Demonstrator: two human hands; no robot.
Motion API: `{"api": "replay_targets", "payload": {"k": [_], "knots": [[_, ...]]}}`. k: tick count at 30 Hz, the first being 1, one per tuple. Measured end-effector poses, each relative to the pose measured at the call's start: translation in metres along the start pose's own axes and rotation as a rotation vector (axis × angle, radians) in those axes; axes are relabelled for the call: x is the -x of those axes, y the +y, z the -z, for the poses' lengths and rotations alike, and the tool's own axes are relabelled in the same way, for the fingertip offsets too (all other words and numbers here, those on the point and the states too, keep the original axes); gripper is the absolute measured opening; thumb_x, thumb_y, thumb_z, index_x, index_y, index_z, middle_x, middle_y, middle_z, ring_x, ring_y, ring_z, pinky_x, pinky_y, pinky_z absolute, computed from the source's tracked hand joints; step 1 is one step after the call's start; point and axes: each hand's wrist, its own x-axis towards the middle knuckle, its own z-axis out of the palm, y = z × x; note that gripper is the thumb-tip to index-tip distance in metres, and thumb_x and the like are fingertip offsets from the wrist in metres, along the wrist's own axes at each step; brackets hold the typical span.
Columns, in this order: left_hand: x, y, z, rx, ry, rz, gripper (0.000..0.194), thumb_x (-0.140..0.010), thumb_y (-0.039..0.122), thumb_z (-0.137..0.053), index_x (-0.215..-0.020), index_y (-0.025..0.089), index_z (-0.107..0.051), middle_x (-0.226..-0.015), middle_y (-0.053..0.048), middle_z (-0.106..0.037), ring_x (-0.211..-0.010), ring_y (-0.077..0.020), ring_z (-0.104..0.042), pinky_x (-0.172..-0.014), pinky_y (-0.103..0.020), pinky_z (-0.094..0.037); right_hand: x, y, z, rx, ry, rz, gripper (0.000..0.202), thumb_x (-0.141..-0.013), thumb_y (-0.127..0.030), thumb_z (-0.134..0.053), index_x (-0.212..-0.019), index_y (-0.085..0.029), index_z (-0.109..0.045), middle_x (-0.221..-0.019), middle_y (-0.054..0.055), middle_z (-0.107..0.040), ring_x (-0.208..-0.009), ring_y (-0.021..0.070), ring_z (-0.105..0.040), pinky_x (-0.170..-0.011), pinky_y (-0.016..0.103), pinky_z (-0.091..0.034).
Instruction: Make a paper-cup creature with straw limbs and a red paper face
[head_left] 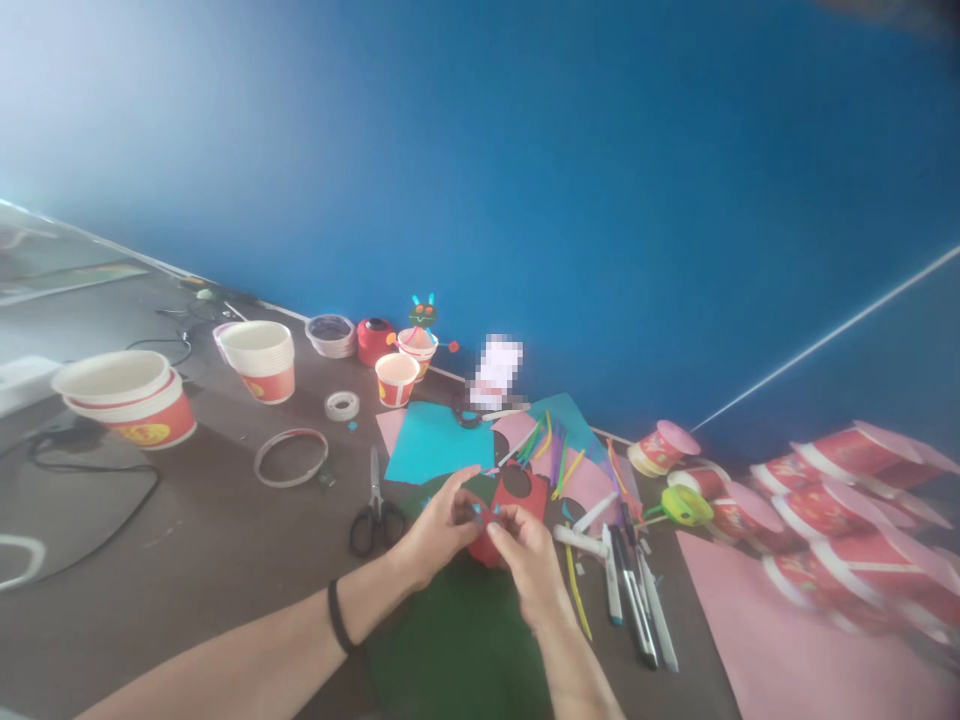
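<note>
Close together over the dark green paper (461, 640), my left hand (446, 525) and my right hand (531, 560) pinch a small piece of red paper (484, 550) between thumbs and fingers. Small blue specks show at the fingertips; what they are is too small to tell. Just beyond my hands lies a red paper sheet (531, 492) with a rounded cut-out. Scissors (375, 508) with black handles rest to the left of my left wrist. Right of my right hand are several pens and markers (634, 590) and a yellow pipe cleaner (577, 590).
Paper cups stand in stacks (169, 415) at left. Behind are two more cups (397, 380), one with a green-faced figure (423, 314). A tape ring (291, 458), blue paper (435, 440), pipe cleaners (559, 450) and pink paper (795, 640) lie around. Several red cup toys (847, 500) fill the right.
</note>
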Motion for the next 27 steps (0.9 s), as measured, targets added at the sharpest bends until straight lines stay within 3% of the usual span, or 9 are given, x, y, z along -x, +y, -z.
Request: {"api": "replay_targets", "payload": {"k": [7, 13, 21, 27], "knots": [[0.001, 0.0031, 0.0009, 0.109, 0.016, 0.048, 0.069, -0.065, 0.012, -0.068, -0.127, 0.018, -0.038, -0.085, 0.0, -0.057, -0.075, -0.0136, -0.053, -0.065, -0.025, -0.041, 0.0012, -0.0004, -0.0002, -0.08, -0.002, -0.085, 0.02, -0.071, -0.035, -0.064, -0.075, -0.015, -0.06, -0.06, 0.0, -0.058, -0.053, 0.0149, -0.055, -0.043, 0.023, -0.044], [0.0015, 0.0035, 0.0032, 0.182, 0.015, 0.065, 0.064, -0.071, 0.021, -0.07, -0.126, 0.019, -0.039, -0.085, -0.001, -0.057, -0.077, -0.0145, -0.055, -0.069, -0.027, -0.043, -0.0023, 0.0034, 0.0005, -0.219, 0.049, -0.105, 0.023, -0.073, -0.035, -0.063, -0.083, -0.015, -0.062, -0.067, 0.001, -0.062, -0.057, 0.0147, -0.057, -0.044, 0.023, -0.048], [-0.0036, 0.0016, 0.0069, 0.031, 0.087, 0.016, 0.057, -0.073, 0.027, -0.068, -0.122, 0.017, -0.041, -0.075, 0.002, -0.059, -0.067, -0.0128, -0.055, -0.063, -0.025, -0.044, -0.0006, -0.0054, 0.0011, -0.227, -0.013, -0.092, 0.023, -0.075, -0.036, -0.062, -0.078, -0.013, -0.06, -0.063, 0.0, -0.061, -0.054, 0.0122, -0.057, -0.044, 0.021, -0.047], [-0.0029, 0.0049, 0.0094, -0.053, 0.138, -0.013, 0.061, -0.072, 0.031, -0.07, -0.125, 0.018, -0.042, -0.078, 0.0, -0.062, -0.068, -0.0135, -0.057, -0.061, -0.023, -0.045, -0.0057, 0.0012, 0.0039, -0.182, 0.029, -0.086, 0.019, -0.075, -0.033, -0.058, -0.073, -0.014, -0.056, -0.057, -0.003, -0.057, -0.048, 0.011, -0.056, -0.042, 0.019, -0.045]]}}
